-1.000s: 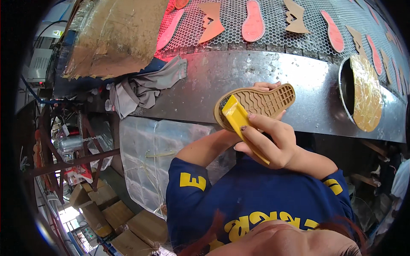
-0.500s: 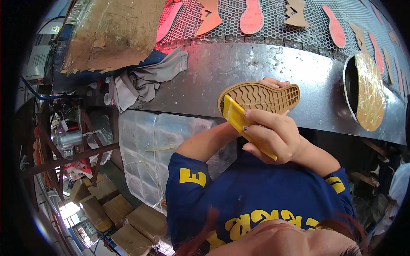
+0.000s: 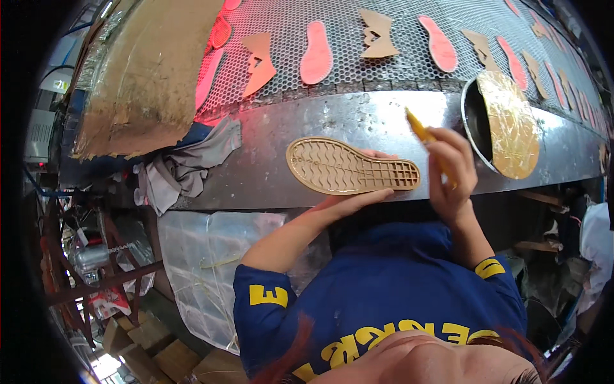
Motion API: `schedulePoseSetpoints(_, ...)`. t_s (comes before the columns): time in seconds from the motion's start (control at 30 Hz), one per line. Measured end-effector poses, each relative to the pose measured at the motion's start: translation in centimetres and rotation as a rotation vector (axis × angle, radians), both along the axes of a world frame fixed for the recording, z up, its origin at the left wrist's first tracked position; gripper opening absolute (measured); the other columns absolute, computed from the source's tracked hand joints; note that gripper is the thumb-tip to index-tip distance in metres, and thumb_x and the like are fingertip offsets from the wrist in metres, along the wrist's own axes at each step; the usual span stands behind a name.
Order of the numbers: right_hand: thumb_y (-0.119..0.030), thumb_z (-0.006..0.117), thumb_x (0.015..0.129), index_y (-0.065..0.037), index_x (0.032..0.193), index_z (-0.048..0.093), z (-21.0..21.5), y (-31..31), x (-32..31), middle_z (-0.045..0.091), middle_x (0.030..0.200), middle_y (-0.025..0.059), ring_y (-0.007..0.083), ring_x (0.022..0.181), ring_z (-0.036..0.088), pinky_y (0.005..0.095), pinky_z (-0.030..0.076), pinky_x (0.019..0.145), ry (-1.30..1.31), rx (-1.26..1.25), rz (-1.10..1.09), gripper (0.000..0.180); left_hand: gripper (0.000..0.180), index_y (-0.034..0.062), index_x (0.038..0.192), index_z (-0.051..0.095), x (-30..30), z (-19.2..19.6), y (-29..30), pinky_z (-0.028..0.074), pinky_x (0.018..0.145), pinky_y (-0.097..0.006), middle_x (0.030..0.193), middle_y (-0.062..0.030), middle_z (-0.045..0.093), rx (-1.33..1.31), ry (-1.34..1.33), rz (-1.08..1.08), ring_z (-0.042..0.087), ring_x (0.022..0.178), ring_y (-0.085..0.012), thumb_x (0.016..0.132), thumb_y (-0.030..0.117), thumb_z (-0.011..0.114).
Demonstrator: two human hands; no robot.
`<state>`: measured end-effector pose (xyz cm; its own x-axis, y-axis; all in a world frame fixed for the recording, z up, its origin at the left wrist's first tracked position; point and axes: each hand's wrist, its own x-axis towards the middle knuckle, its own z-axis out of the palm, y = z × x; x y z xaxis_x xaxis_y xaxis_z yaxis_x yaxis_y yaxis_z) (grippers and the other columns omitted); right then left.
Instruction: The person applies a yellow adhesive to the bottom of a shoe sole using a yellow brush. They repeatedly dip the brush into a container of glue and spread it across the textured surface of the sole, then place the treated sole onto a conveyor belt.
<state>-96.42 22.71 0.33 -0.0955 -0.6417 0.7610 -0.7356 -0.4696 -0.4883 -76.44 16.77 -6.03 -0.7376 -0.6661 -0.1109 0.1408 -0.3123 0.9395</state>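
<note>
A tan shoe sole point(image 3: 332, 165) is held up over the metal ledge, its wavy grooves and grid-like heel facing up. The surface looks wet and shiny. My left hand point(image 3: 358, 203) grips it by the heel half, thumb along the near edge and fingertips showing at the far edge. To the right of the sole and apart from it, my right hand point(image 3: 455, 169) is closed round a yellow brush point(image 3: 418, 128), with the tip pointing up and away. Nearby on the right stands a round pot point(image 3: 474, 118), partly covered by a tape-wrapped tan board point(image 3: 511, 128).
Beyond the metal ledge point(image 3: 262, 147) runs a mesh conveyor point(image 3: 281, 48) bearing pink insoles point(image 3: 316, 54) and brown cut-out pieces point(image 3: 377, 35). At left lie a grey cloth point(image 3: 195, 163) and a worn cardboard sheet point(image 3: 141, 77). Plastic-wrapped stacks point(image 3: 211, 256) and cardboard boxes point(image 3: 176, 358) stand below.
My right hand has lifted the brush off the sole's toe and moved right, toward the pot. The sole stays in my left hand. The whole view has shifted.
</note>
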Motion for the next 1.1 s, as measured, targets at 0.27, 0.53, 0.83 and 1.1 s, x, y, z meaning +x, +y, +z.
schedulePoseSetpoints(0.27,0.006,0.062,0.083,-0.002,0.102,0.063,-3.4,2.6,-8.9,0.063,0.091,0.0148,0.0311,0.084,0.062,0.0377,0.048,0.076,0.083,-0.013,-0.592,0.021,0.084,0.005,0.144,0.018,-0.6,-0.6,0.2,0.046,0.101,-0.041,0.127,-0.0149,0.051,0.044,0.0,-0.026,0.055,0.117,-0.0259,0.079,0.006,0.071)
schedulePoseSetpoints(0.53,0.0,0.065,0.083,-0.003,0.097,0.065,-4.1,3.0,-11.0,0.064,0.089,0.0136,0.0305,0.085,0.059,0.0372,0.046,0.075,0.023,0.14,-0.617,0.014,0.091,0.0016,0.148,0.019,-1.0,1.7,-0.7,0.05,0.095,-0.05,0.114,-0.0205,0.056,0.408,0.216,-0.222,0.062,0.106,-0.0373,0.073,0.027,0.063)
schedulePoseSetpoints(0.83,-0.007,0.061,0.094,-0.002,0.107,0.061,-5.8,3.2,-12.1,0.062,0.092,0.0033,0.0101,0.076,0.058,0.023,0.047,0.069,-0.638,0.1,-0.326,0.014,0.095,0.0035,0.149,0.018,-2.4,2.1,-0.1,0.045,0.101,-0.053,0.121,-0.0199,0.054,0.322,0.227,-0.241,0.056,0.117,-0.0404,0.072,0.012,0.073)
schedulePoseSetpoints(1.1,-0.001,0.05,0.096,-0.001,0.113,0.05,-1.6,1.5,-6.4,0.057,0.119,0.0188,0.0174,0.084,0.062,0.0277,0.051,0.074,-0.827,-0.006,0.097,0.016,0.09,0.0092,0.144,0.021,-2.8,0.3,-0.1,0.034,0.112,-0.045,0.135,-0.0145,0.047,0.045,0.129,-0.31,0.043,0.133,-0.0312,0.074,0.001,0.077)
